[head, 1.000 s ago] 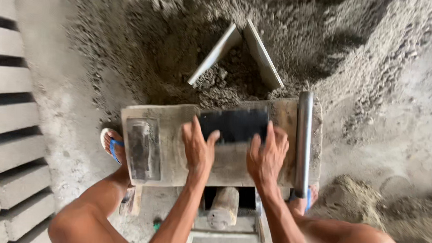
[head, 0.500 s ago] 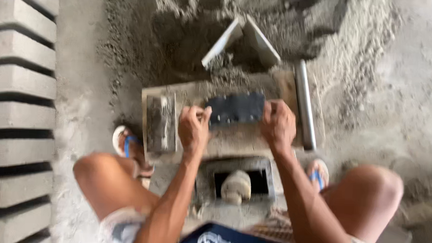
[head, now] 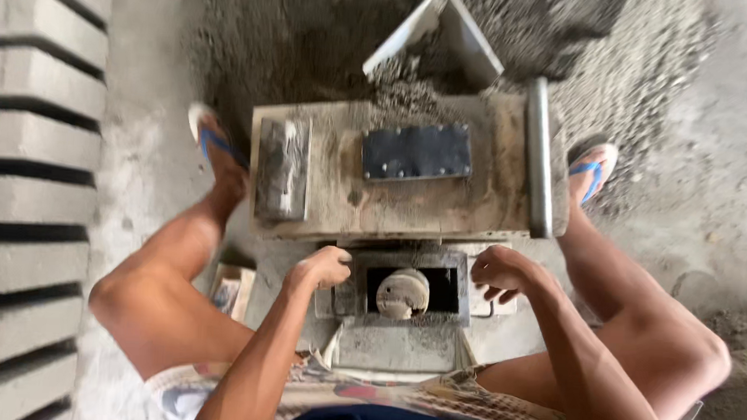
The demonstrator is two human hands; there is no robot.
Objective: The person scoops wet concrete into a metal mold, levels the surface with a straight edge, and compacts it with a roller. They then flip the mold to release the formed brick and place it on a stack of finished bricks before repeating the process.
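Observation:
A block-moulding machine stands between my legs. Its flat, dusty lid carries a dark metal plate with rivets and a steel bar handle along its right edge. Below the lid is a rectangular opening with a round wooden knob in it. My left hand is curled at the left side of that opening's frame. My right hand is curled at the right side. I cannot tell whether either hand grips a part of the frame.
A heap of damp grey mortar mix lies behind the machine, with a shovel blade stuck in it. Rows of finished grey blocks line the left. My feet in blue-strapped sandals flank the machine.
Both hands have come off the lid and dark plate and moved back toward me to the frame of the opening. The view has shifted closer over the machine.

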